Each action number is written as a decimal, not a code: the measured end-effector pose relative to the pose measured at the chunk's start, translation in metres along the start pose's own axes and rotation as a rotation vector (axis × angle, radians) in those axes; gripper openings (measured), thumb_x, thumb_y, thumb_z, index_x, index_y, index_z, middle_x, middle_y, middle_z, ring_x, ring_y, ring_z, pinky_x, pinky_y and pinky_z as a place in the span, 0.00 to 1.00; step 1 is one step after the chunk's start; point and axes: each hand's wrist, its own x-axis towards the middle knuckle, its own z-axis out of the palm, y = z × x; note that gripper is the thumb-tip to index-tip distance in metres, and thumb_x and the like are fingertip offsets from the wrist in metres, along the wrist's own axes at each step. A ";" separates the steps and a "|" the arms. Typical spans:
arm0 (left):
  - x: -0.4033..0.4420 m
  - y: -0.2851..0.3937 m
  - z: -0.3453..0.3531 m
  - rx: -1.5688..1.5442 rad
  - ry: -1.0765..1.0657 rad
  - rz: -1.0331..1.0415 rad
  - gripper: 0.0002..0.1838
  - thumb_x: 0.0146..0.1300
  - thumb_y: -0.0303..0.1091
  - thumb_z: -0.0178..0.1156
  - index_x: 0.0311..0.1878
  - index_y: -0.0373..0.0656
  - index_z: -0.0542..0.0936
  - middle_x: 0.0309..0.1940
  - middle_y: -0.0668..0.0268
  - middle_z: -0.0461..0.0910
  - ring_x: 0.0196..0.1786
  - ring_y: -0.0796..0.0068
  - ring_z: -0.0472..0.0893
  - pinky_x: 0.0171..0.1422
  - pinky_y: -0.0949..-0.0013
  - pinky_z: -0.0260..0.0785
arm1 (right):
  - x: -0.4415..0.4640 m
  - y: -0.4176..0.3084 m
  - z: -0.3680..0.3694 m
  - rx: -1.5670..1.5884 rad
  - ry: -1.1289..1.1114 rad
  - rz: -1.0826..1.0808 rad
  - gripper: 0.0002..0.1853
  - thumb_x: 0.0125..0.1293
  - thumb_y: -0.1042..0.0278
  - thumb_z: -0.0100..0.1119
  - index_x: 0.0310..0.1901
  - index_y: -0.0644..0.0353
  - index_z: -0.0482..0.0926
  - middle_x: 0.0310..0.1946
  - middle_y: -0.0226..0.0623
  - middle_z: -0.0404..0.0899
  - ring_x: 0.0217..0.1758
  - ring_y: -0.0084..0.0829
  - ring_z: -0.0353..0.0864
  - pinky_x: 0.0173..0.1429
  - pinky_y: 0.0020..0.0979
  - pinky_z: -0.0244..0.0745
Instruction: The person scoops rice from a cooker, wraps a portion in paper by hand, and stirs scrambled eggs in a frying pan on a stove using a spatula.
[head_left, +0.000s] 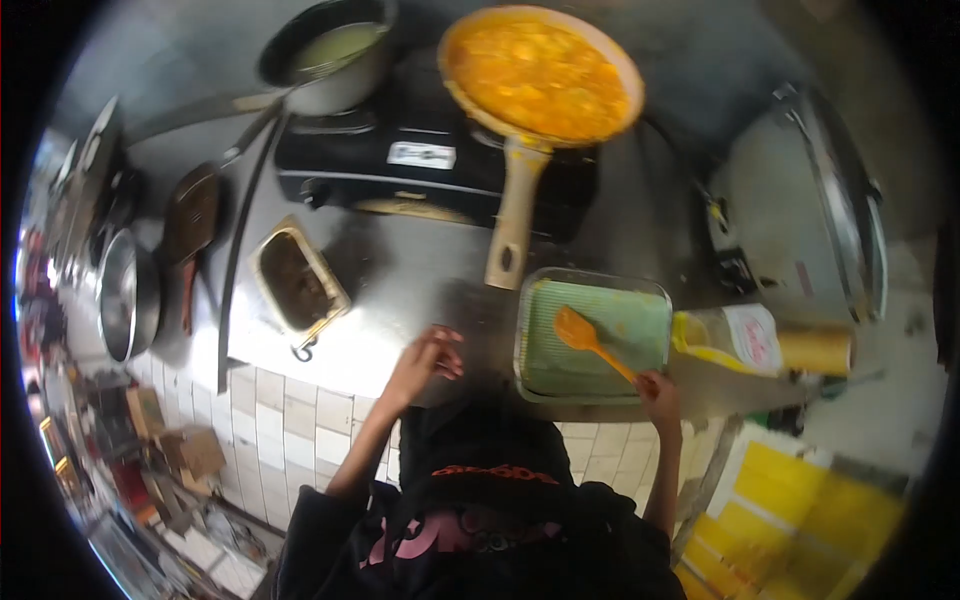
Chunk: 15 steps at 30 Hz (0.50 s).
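My right hand (657,394) is closed around the handle end of an orange spatula (598,352). The spatula's broad head rests on or just over the ribbed green base of a shallow rectangular tray (520,352) with sauce smears. Over the counter's front edge, my left hand (430,360) holds nothing; its fingers are loosely bent and apart. Behind the tray, a pan (635,75) full of chunky orange-yellow food (540,75) sits on the stove. Its beige handle (515,220) points toward me, ending close to the tray's back left corner.
A black stove (400,185) also bears a dark pot (345,90) of pale liquid. Left stand a small metal container (270,262), a brown turner (192,215) and a steel bowl (128,295). A clear bottle (710,338) and large lidded cooker (775,210) are at right.
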 end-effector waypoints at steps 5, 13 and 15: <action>-0.030 -0.017 0.003 0.196 0.091 -0.116 0.18 0.69 0.41 0.38 0.45 0.35 0.70 0.24 0.62 0.77 0.28 0.74 0.79 0.34 0.73 0.73 | 0.004 -0.158 0.014 -0.317 -0.226 -0.400 0.13 0.57 0.63 0.59 0.40 0.62 0.77 0.35 0.40 0.79 0.46 0.41 0.75 0.51 0.33 0.68; -0.066 -0.043 -0.009 0.247 0.345 -0.050 0.18 0.70 0.42 0.38 0.43 0.36 0.70 0.24 0.61 0.77 0.28 0.73 0.79 0.33 0.73 0.73 | 0.044 -0.422 0.197 -0.053 -0.032 -1.228 0.14 0.57 0.59 0.57 0.37 0.61 0.69 0.34 0.37 0.74 0.35 0.39 0.77 0.39 0.34 0.73; -0.072 -0.048 -0.014 0.161 0.449 -0.056 0.18 0.70 0.43 0.38 0.43 0.37 0.70 0.24 0.62 0.77 0.29 0.73 0.79 0.34 0.73 0.73 | 0.035 -0.436 0.224 -0.285 -0.091 -1.126 0.14 0.57 0.61 0.57 0.39 0.60 0.69 0.34 0.39 0.74 0.34 0.40 0.78 0.39 0.35 0.74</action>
